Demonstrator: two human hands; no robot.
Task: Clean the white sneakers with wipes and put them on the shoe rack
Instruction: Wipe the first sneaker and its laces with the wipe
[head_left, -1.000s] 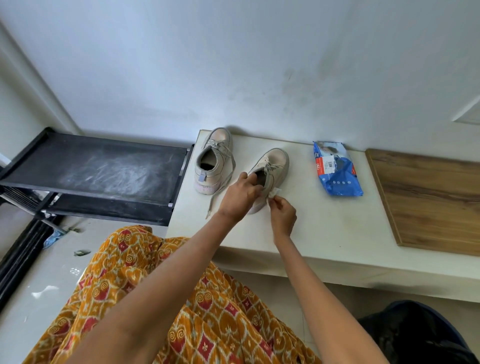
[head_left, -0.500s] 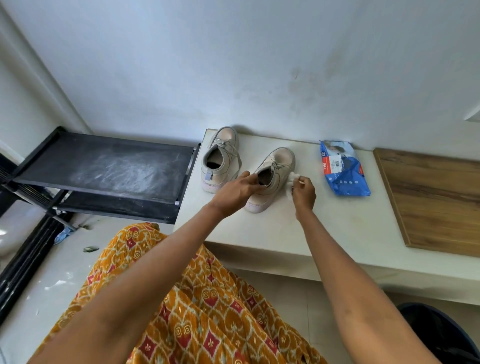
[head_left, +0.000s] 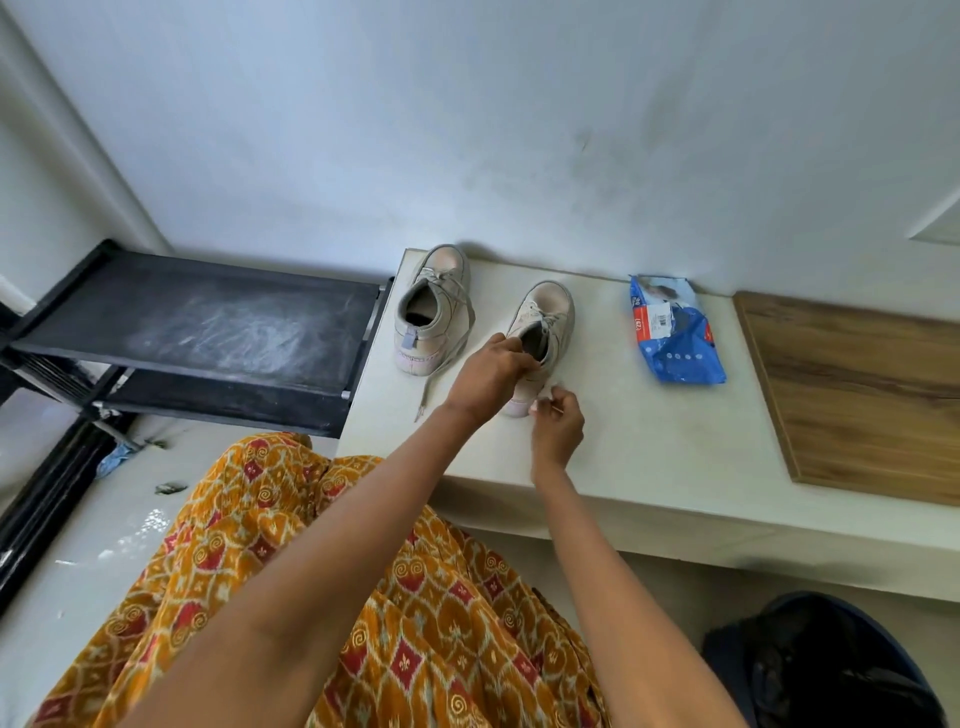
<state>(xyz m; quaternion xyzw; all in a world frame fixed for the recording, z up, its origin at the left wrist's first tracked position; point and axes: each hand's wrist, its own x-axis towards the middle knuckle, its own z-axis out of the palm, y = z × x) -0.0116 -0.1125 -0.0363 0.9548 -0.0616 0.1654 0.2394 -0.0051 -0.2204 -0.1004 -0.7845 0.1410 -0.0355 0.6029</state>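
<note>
The right-hand sneaker (head_left: 545, 332) lies directly ahead of both hands on the white ledge (head_left: 649, 441), its long axis running away from the person with the toe toward the wall and the heel nearest the wrists. The left hand (head_left: 488, 376) is on it — fingers curled over the collar at the heel opening, steadying the shoe. The right hand (head_left: 558, 428) sits just to the right of the heel, low by the sole, with thumb and fingertips drawn together on a small white wipe (head_left: 543, 402) that touches the heel edge. Both hands are equally near the heel, which looks like the patch being cleaned.

The other sneaker (head_left: 434, 312) stands left of the left hand, parallel, one lace trailing toward the ledge's front edge. The blue wipes packet (head_left: 675, 332) lies well to the right of the right hand. The black shoe rack (head_left: 208, 327) is further left, beyond the ledge — neither shoe is on it yet, so the task appears to be mid-cleaning.
</note>
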